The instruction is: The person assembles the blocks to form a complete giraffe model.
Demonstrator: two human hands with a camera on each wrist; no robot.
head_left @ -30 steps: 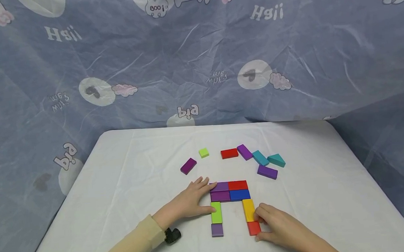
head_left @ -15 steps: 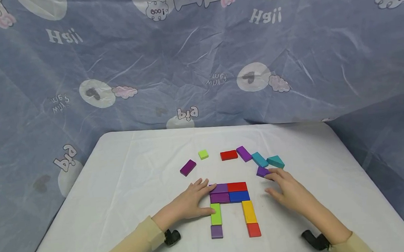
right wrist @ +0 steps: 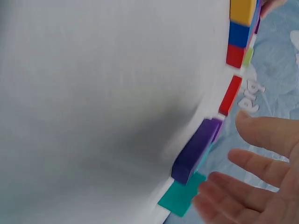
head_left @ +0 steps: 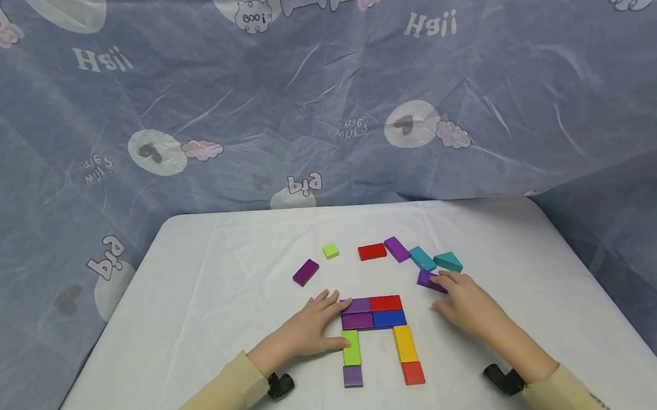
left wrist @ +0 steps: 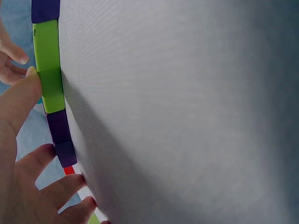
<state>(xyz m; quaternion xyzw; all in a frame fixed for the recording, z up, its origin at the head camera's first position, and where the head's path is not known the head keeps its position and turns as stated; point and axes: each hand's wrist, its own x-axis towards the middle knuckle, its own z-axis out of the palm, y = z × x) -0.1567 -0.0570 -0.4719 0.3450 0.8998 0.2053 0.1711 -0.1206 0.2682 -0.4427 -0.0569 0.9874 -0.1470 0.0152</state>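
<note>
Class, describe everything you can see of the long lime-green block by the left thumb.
The long lime-green block is a straight, smooth bar with a small dark mark near one end in the left wrist view. Whether it is wood or plastic is unclear. It lies flat on the white table, its length running away from the person. A short purple block adjoins its near end; a darker purple block adjoins its far end. The left hand touches its left edge with the thumb.

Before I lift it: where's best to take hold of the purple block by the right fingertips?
Probably pinch the purple block across its narrow width, toward its right end, coming from above on the near side: it is long and narrow, the light-blue block crowds its far left corner, and the near side looks open.
</note>
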